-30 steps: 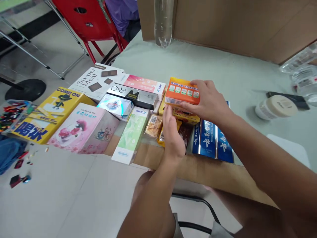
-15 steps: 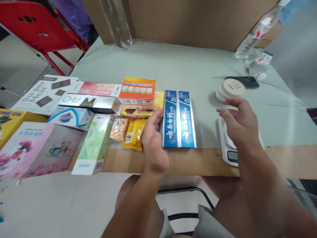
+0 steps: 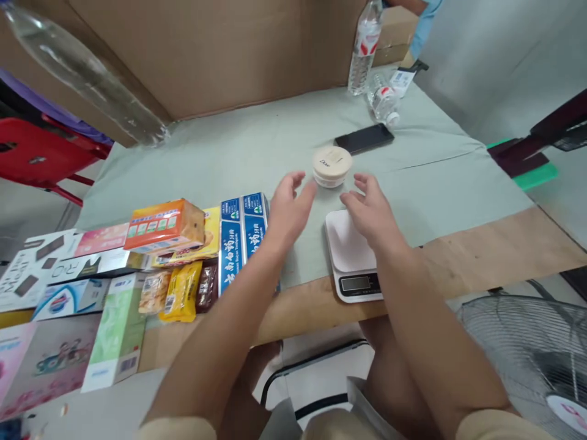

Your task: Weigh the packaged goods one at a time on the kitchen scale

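Note:
Both my hands reach out over the green table cloth toward a round cream jar. My left hand is open, fingers spread, just left of the jar and not touching it. My right hand is open too, hovering above the white kitchen scale and just short of the jar. Neither hand holds anything. The orange box lies on top of a yellow box at the left, beside two blue toothpaste boxes.
A row of boxes and snack packs covers the table's left front. A black phone lies behind the jar, with water bottles further back and a cardboard wall. A fan stands at lower right, a red chair at the left.
My right hand let go of the orange box, which now rests on the yellow box. Both hands moved right toward the cream jar, and the view swung right.

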`<state>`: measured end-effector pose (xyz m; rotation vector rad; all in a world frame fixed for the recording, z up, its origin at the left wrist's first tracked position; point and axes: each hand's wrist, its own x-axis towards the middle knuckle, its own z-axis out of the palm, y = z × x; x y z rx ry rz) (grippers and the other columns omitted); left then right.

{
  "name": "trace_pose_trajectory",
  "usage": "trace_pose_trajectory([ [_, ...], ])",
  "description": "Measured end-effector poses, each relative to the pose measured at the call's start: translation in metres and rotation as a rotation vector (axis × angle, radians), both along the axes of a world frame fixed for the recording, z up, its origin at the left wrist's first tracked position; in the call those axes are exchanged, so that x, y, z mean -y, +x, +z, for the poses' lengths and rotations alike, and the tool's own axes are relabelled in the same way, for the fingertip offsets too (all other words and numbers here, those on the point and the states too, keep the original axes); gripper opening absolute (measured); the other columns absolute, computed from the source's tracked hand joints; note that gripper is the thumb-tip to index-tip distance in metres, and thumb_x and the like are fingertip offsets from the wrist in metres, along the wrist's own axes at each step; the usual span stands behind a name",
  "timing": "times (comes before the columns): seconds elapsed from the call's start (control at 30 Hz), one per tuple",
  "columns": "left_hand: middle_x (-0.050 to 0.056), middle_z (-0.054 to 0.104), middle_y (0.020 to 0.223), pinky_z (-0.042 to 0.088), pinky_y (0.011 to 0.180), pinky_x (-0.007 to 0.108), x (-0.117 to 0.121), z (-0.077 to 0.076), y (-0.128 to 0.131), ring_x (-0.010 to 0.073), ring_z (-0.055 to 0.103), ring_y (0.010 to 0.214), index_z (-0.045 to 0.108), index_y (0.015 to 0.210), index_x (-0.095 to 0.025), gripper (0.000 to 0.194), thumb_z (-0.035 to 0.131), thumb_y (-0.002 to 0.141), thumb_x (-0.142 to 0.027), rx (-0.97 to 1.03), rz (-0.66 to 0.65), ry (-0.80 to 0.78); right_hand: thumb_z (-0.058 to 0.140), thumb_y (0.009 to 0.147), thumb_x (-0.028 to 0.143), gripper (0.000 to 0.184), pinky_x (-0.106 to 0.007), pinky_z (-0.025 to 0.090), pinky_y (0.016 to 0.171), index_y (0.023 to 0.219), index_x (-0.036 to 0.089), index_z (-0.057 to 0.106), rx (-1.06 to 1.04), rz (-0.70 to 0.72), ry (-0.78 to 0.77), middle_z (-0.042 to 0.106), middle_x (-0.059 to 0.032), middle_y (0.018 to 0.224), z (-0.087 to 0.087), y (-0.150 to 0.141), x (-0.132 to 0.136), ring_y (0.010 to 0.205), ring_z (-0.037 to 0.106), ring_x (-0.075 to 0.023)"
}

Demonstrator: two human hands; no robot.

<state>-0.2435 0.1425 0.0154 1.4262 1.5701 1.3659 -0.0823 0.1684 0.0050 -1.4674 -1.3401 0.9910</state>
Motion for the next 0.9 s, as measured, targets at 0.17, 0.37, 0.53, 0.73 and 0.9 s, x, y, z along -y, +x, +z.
trace_pose_trajectory([
  [0.17, 0.022, 0.038, 0.168, 0.024, 0.133, 0.057, -0.115, -0.002, 0.007, 0.0436, 0.024, 0.163, 0.056, 0.141, -0.018, 0.110, 0.102, 0.042, -0.028, -0.286, -0.109, 0.053, 0.066, 0.078, 0.038, 0.065, -0.056, 0.042, 0.123, 0.139, 0.026, 0.047, -0.044, 0.017, -0.024, 0.050, -0.0165, 0.161, 0.001, 0.010, -0.009, 0.146, 0.055, -0.0345],
  [0.37, 0.018, 0.064, 0.133, 0.038, 0.122, 0.065, -0.155, -0.034, 0.005, 0.0472, 0.051, 0.140, 0.064, 0.120, -0.018, 0.093, 0.100, 0.034, -0.022, -0.229, -0.209, 0.123, 0.066, 0.078, 0.039, 0.065, -0.058, 0.043, 0.121, 0.139, 0.025, 0.048, -0.076, 0.020, -0.025, 0.061, -0.0171, 0.149, -0.003, 0.017, -0.019, 0.145, 0.056, -0.0355],
  [0.53, 0.017, 0.065, 0.129, 0.050, 0.112, 0.060, -0.135, -0.039, 0.017, 0.0395, 0.064, 0.122, 0.061, 0.120, -0.019, 0.092, 0.100, 0.039, -0.035, -0.310, -0.171, 0.135, 0.066, 0.080, 0.041, 0.069, -0.056, 0.044, 0.121, 0.144, 0.022, 0.047, -0.075, 0.019, -0.034, 0.062, -0.0180, 0.146, -0.009, 0.022, -0.019, 0.146, 0.055, -0.0348],
  [0.73, 0.018, 0.065, 0.134, 0.046, 0.118, 0.059, -0.099, -0.016, 0.037, 0.0419, 0.061, 0.129, 0.065, 0.118, -0.019, 0.096, 0.103, 0.034, -0.044, -0.169, -0.143, 0.270, 0.065, 0.084, 0.045, 0.077, -0.051, 0.043, 0.122, 0.152, 0.020, 0.040, -0.072, 0.015, 0.053, 0.050, -0.0179, 0.161, -0.006, 0.038, -0.012, 0.150, 0.051, -0.0320],
  [0.9, 0.013, 0.066, 0.137, 0.048, 0.116, 0.056, -0.036, 0.009, 0.053, 0.0404, 0.062, 0.130, 0.066, 0.125, -0.022, 0.093, 0.103, 0.045, -0.049, -0.175, -0.194, 0.371, 0.043, 0.098, 0.046, 0.037, -0.039, 0.051, 0.113, 0.125, 0.025, 0.056, -0.129, 0.023, 0.328, 0.066, -0.0075, 0.141, 0.008, 0.057, -0.005, 0.135, 0.062, -0.0210],
])
